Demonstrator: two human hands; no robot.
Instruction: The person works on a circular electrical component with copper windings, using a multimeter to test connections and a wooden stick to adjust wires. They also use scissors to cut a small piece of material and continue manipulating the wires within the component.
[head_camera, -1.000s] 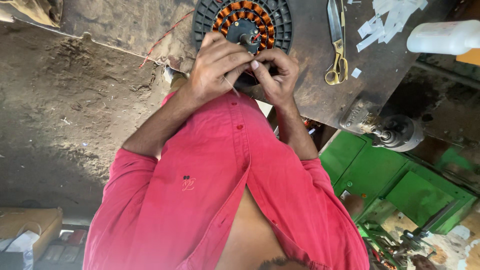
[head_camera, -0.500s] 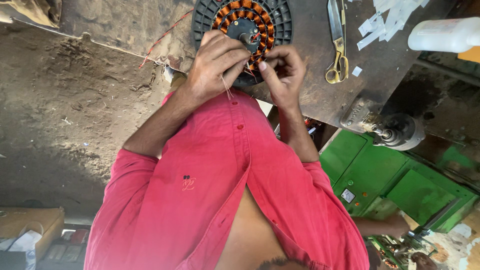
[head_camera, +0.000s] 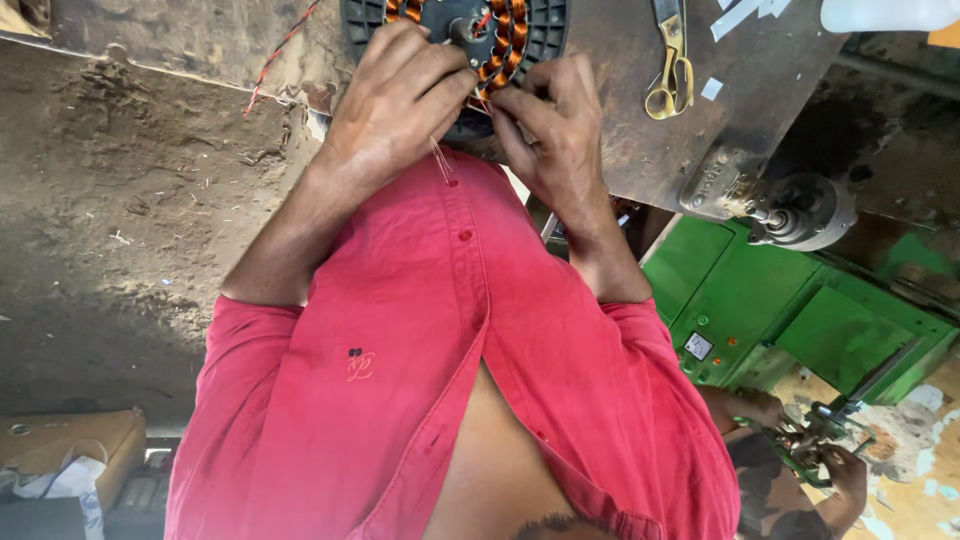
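Sitting low at far left, a cardboard box on the dirt floor, well apart from the work. Trailing over the desk edge further up, a red wire. Curled down over the near rim of the round black stator, the left hand, fingers bent and pressed on the disc to steady it. Hanging just below that hand, a thin wire strand against the red shirt.

Lying flat on the desk at the top edge of the view, closer and larger than a second ago, the stator itself with its ring of copper coils half hidden by knuckles. Drawn in tight beside the left, almost touching it, the right hand, thumb and forefinger pinched shut at the coil ring; too small to tell what, if anything, sits between the fingertips. Judged from that tightening of both hands, fine wire work at the near coils well under way rather than finished.

Resting untouched further right, yellow-handled scissors and a paper scrap. Beyond the desk, a green machine, and at lower right a co-worker's hands on a tool.
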